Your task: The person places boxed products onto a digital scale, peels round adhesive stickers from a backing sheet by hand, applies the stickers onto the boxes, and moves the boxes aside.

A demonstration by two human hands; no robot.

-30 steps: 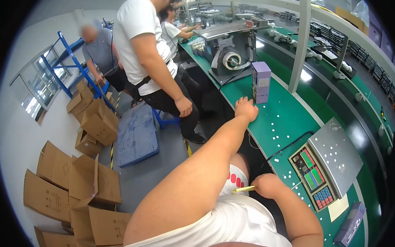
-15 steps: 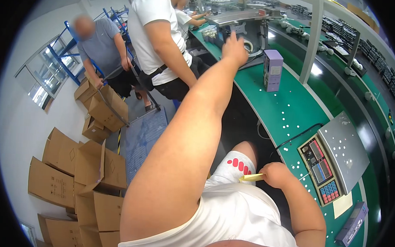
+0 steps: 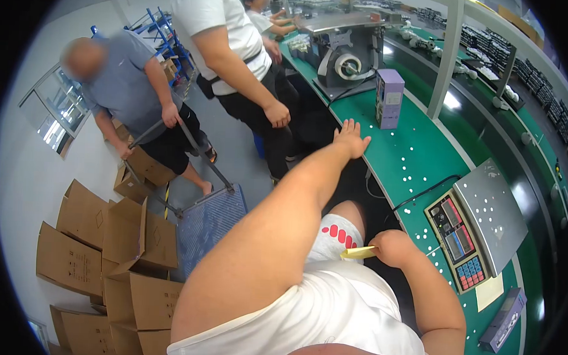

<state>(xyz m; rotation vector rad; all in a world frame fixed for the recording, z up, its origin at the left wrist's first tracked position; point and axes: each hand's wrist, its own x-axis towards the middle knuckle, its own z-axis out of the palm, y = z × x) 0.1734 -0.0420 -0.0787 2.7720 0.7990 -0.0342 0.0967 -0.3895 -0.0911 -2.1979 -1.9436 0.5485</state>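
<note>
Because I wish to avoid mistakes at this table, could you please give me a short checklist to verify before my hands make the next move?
1. Left hand free: ok, fingers spread, holding nothing.
2. Left hand clear of the green table: cannot tell; it is at the edge, contact unclear.
3. Right hand has a grip on the yellow slip: ok, pinched.
4. Nearer purple box upright: ok, standing apart from the left hand.
5. Scale plate clean: not ok, white dots are scattered on it.
6. Scale display reading: cannot tell, too small.
</note>
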